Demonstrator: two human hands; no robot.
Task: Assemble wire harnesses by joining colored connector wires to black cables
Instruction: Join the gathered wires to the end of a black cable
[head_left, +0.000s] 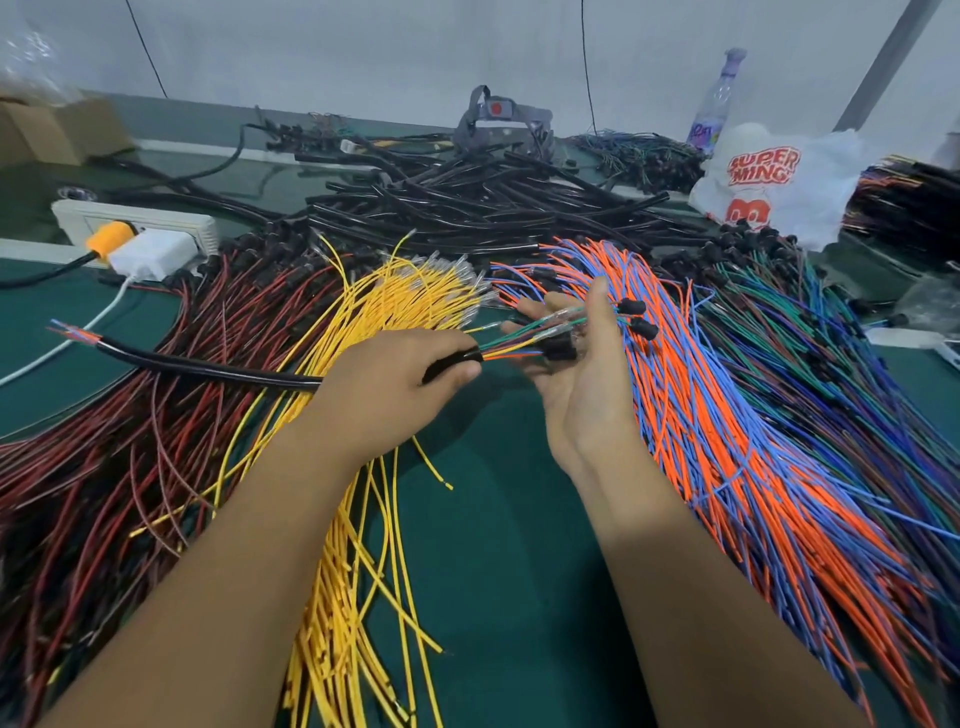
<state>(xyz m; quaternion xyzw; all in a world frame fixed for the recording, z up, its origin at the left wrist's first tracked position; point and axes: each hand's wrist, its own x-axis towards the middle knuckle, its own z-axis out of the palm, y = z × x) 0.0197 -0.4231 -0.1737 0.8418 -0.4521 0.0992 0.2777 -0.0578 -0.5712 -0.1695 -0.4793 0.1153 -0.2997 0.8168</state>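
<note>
My left hand (395, 384) grips a black cable (208, 366) near its right end, where thin green, orange and blue wires (511, 347) stick out. The cable's far end points left with short coloured tips. My right hand (582, 374), palm up, holds the connector ends of those wires, with small black connectors (636, 317) between its fingers. Under and around my hands lie bundles of yellow wires (363, 519), red and dark wires (130, 441), orange and blue wires (727, 415) and green and blue wires (841, 374).
A heap of black cables (467, 208) lies behind on the green table (493, 545). A power strip (135, 223) with plugs sits at the left, a cardboard box (52, 130) at the far left, a white printed bag (769, 187) and a bottle (714, 104) at the right.
</note>
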